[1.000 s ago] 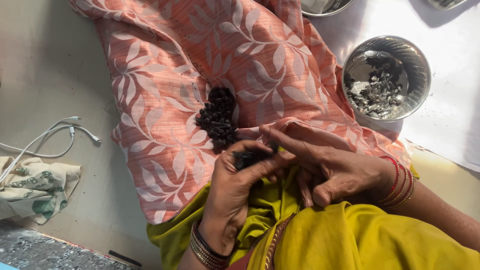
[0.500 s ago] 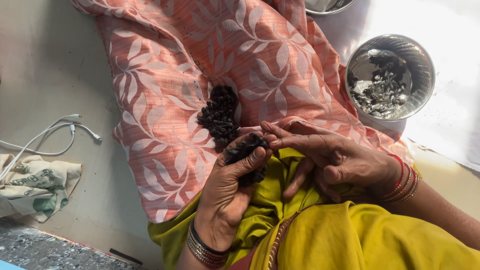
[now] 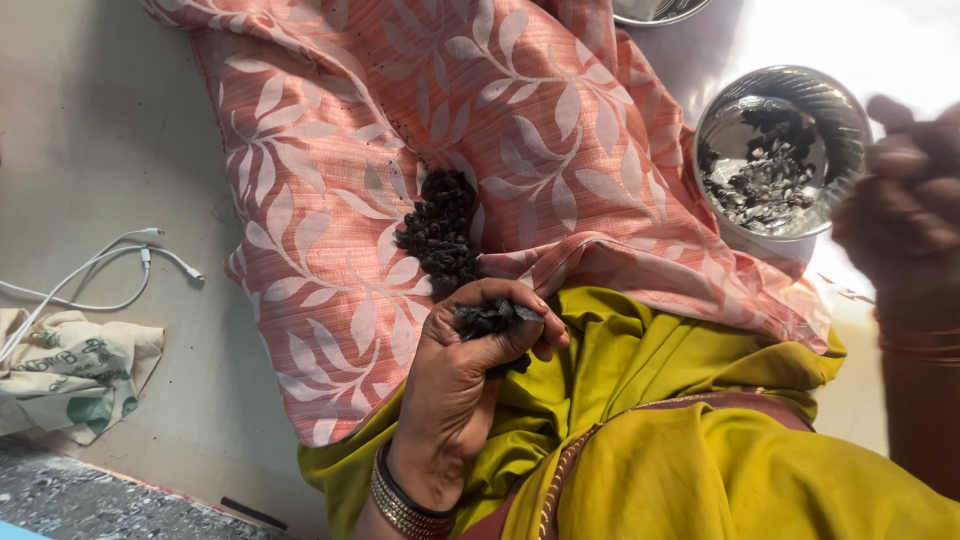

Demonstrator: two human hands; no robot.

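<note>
The left hand (image 3: 470, 370) rests low in the middle of the scene, on the green-yellow garment (image 3: 700, 440) over the lap, its fingers curled shut around a small clump of dark dried pieces (image 3: 495, 318). More of the same lies just beyond it: a loose dark heap (image 3: 440, 232) on the salmon cloth with a pale leaf pattern (image 3: 350, 150). To the far right stands a steel bowl (image 3: 790, 85) with dark bits in its bottom, and the right hand (image 3: 905, 200) hovers blurred beside its right rim; whether its fingers pinch anything I cannot tell.

The pieces look light, dry and wrinkled, probably brittle and a bit crumbly (specks dot the cloth around the heap). They would best be taken in a gentle pinch or a cupped palm, one or a few at a time, since hard squeezing could crush them and an open palm would spill them.

Much of the held clump is hidden under the curled fingers. The right forearm is smeared by motion, and strong glare whitens the surface behind the bowl. A second steel rim (image 3: 655, 10) is cut off at the far edge. On the left floor lie a white cable (image 3: 120, 270) and a crumpled printed bag (image 3: 70, 370)
</note>
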